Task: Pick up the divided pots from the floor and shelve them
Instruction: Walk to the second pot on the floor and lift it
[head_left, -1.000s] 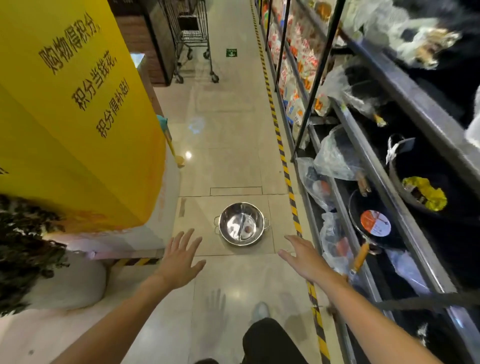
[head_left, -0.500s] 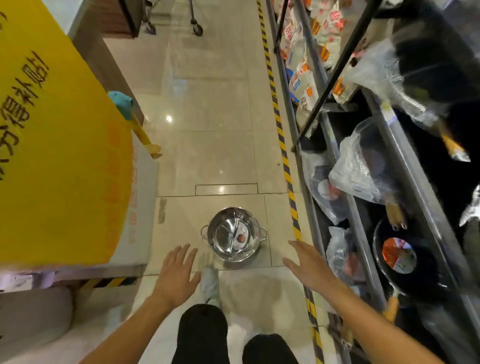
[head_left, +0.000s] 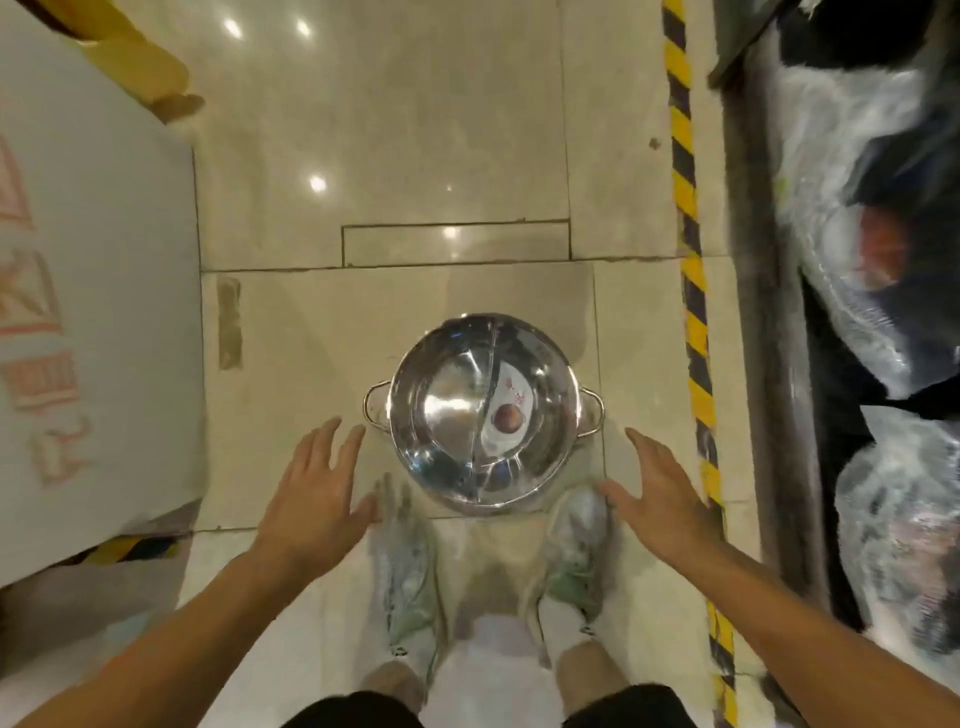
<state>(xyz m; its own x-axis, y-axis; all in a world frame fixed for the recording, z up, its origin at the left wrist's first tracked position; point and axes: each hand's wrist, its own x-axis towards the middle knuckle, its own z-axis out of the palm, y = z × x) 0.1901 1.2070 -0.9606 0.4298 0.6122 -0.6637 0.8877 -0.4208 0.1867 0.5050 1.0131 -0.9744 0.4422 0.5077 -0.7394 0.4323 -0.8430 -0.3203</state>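
The right side is heavily blurred: behind a dark metal shelf rail (head_left: 769, 291), crinkled clear plastic bags (head_left: 852, 218) are seen over dark round items whose kind cannot be made out. At left, a white panel with faded red print (head_left: 98, 291) is cut off by the frame edge, and a yellow object (head_left: 140, 67) above it is only partly seen. Both forearms are cropped at the bottom edge.

The round, shiny stainless-steel divided pot (head_left: 480, 413) is found upright on the glossy beige tiled floor (head_left: 395, 130), just ahead of two pale green sneakers (head_left: 410, 577). A curved partition splits its mirror-like bowl in two; a white label with a red dot is seen in the right compartment. Two thin wire loop handles project from the sides. A yellow-and-black striped tape line (head_left: 693, 291) is laid along the floor beside the rail.

The left hand (head_left: 317, 499) is held empty, fingers spread, near the left handle, not touching. The right hand (head_left: 657, 504) is likewise spread and empty, near the right handle, apart from it.
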